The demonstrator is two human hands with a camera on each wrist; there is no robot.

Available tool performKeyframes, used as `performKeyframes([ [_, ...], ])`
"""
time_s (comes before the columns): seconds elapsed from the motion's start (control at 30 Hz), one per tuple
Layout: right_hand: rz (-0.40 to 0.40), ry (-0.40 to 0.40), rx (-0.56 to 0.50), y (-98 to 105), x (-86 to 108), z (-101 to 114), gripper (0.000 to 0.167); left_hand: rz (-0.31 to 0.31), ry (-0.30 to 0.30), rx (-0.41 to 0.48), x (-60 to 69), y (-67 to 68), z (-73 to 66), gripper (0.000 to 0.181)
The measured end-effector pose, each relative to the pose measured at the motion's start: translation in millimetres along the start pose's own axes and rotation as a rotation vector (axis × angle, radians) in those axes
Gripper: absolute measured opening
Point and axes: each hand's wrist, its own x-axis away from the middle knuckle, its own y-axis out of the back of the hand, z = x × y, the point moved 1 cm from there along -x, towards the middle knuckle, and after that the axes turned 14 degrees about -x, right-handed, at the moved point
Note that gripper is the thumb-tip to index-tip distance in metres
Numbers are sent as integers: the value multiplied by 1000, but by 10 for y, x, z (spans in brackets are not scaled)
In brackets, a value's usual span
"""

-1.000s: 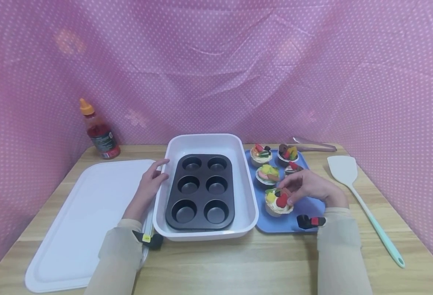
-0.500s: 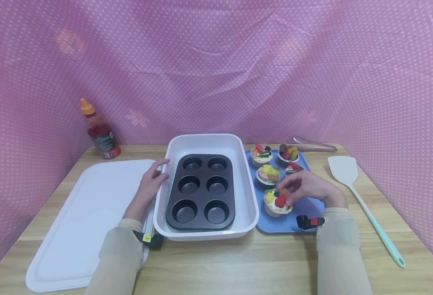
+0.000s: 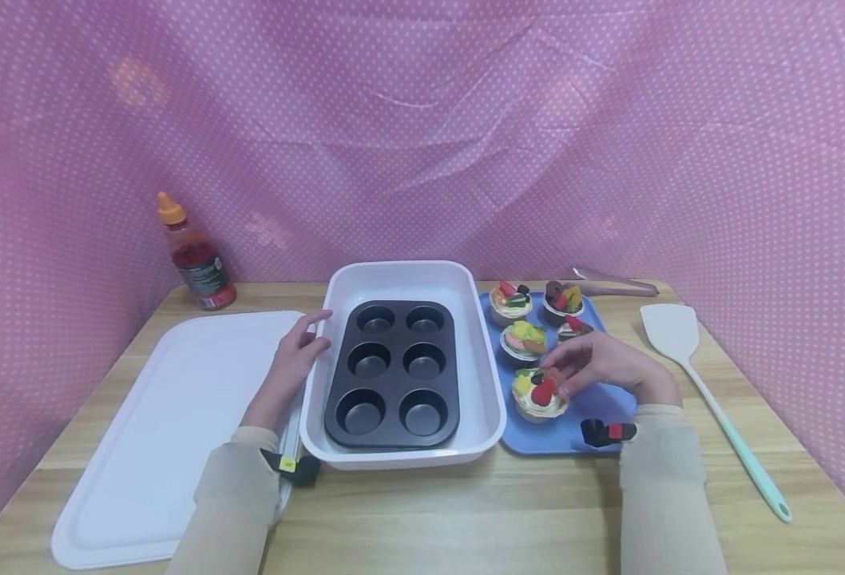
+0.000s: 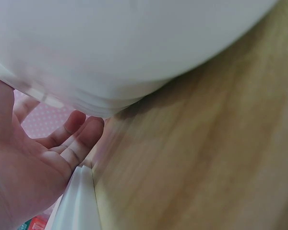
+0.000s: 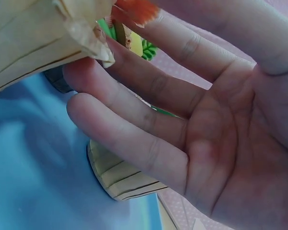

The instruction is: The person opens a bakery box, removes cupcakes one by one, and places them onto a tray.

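Observation:
In the head view my right hand (image 3: 602, 366) holds the side of a fruit-topped cupcake (image 3: 537, 399) at the front of a blue tray (image 3: 573, 435). The thumb is by its strawberry, with fingers behind. The right wrist view shows its pale pleated wrapper (image 5: 33, 43) beside my fingertips. My left hand (image 3: 295, 355) grips the left rim of a deep white tray (image 3: 490, 375), thumb and index finger over the edge; in the left wrist view other fingers (image 4: 86, 136) lie against its outer wall. A black muffin pan (image 3: 396, 375) with bare cups lies inside that tray.
Several other cupcakes (image 3: 523, 339) stand on the blue tray, one partly hidden by my right hand. Tongs (image 3: 616, 281) lie behind it and a white-and-mint spatula (image 3: 696, 363) to its right. A flat white lid (image 3: 178, 431) lies left; a sauce bottle (image 3: 200, 263) stands behind it.
The cupcake at my right hand has shifted slightly left and turned a little, its strawberry moving left. Both hands stay almost where they were.

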Motion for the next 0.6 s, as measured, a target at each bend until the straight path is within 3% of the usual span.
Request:
performKeyframes([
  [0.6,-27,56,9,35,116,68,53,-4,1,-7,14,4,-18,54],
])
